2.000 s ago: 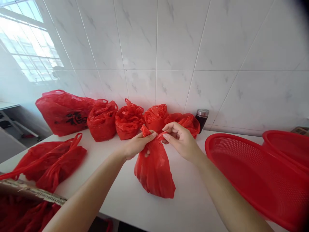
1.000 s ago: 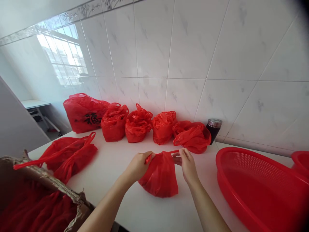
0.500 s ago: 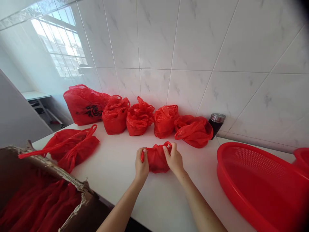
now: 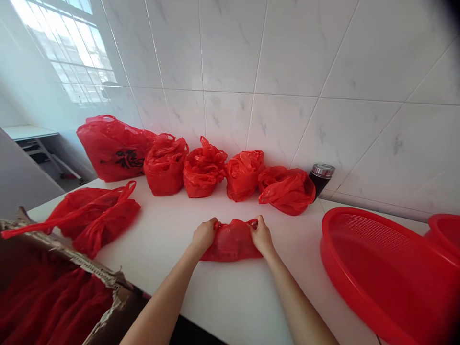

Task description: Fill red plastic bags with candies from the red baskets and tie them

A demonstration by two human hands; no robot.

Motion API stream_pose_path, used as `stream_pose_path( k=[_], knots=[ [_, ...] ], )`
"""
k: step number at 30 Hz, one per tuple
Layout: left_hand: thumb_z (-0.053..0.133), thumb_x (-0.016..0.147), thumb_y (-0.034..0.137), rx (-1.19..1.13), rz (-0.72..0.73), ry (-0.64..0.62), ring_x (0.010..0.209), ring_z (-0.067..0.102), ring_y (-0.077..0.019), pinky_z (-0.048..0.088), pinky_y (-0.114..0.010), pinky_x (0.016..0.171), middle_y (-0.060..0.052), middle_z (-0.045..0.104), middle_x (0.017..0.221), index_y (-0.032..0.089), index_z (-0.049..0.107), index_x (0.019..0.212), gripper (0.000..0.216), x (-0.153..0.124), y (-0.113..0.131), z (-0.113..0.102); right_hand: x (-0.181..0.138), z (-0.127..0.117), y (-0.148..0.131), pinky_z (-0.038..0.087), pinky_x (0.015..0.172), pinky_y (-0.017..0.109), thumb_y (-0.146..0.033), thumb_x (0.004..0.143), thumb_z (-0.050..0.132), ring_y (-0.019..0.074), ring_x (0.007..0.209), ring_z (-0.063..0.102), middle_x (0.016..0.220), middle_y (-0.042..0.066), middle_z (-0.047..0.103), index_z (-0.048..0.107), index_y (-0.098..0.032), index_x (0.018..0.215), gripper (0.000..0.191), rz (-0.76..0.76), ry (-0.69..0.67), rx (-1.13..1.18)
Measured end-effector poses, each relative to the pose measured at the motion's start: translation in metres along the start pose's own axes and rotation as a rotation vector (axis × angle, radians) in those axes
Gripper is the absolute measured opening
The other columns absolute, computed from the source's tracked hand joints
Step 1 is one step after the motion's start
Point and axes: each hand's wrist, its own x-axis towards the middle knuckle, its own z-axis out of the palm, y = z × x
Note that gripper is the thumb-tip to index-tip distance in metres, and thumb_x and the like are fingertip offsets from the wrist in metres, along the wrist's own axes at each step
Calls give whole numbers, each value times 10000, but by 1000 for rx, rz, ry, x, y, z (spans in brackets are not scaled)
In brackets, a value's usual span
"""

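A small red plastic bag point(image 4: 231, 242) lies on the white counter point(image 4: 230, 297) in front of me. My left hand point(image 4: 203, 235) is closed on its left handle, and my right hand point(image 4: 261, 235) is closed on its right handle. The bag sits low and rounded between the two hands. Behind it, along the tiled wall, stand several filled red bags point(image 4: 203, 168) in a row, the largest point(image 4: 111, 148) at the left with black print.
A pile of flat red bags point(image 4: 95, 218) lies at the left. A cardboard box point(image 4: 64, 287) with red bags inside is at the lower left. A big red sieve basket point(image 4: 388, 268) sits at the right, a second red basin point(image 4: 445, 232) behind it. A dark jar point(image 4: 321, 178) stands by the wall.
The bag has gone from hanging between my hands to resting low on the counter. My hands have moved apart along its top and dropped to the counter.
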Motion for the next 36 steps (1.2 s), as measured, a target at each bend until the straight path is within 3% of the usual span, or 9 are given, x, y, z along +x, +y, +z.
stream_pose_path(
  k=[6,11,17,27,36],
  knots=[
    [456,943,336,181,46,55,756,605,-160,483,-360,738,-38,645,917,166,581,1096,261,2,3,6,-4,3,-3,211,525,247,-254,881,447,167,599,543,683,-13,598,436,-228,931,58,-35,13,-269],
    [379,924,180,249,81,78,742,615,-190,397,-307,633,-29,681,932,240,553,1068,234,1,-1,14,-4,6,-1,189,510,249,-258,906,411,162,574,523,657,-18,585,436,-223,988,92,-36,-7,-389],
    [366,907,158,284,88,103,755,620,-197,347,-290,599,-25,693,948,266,541,1039,245,0,-5,19,-5,7,1,182,502,250,-257,915,399,155,575,510,669,-17,588,430,-218,1000,98,-57,-12,-457],
    [426,950,263,292,78,98,728,585,-150,461,-317,684,-33,642,920,178,576,1070,209,-1,-4,20,-6,8,3,185,494,252,-221,909,370,150,566,482,690,-11,586,424,-214,994,101,-116,-32,-490],
    [458,942,328,270,65,95,752,587,-153,472,-333,711,-38,633,928,169,582,1079,244,-2,-3,18,-7,8,7,189,504,252,-213,898,361,156,574,484,699,-7,577,427,-219,995,118,-138,-29,-469]
  ],
)
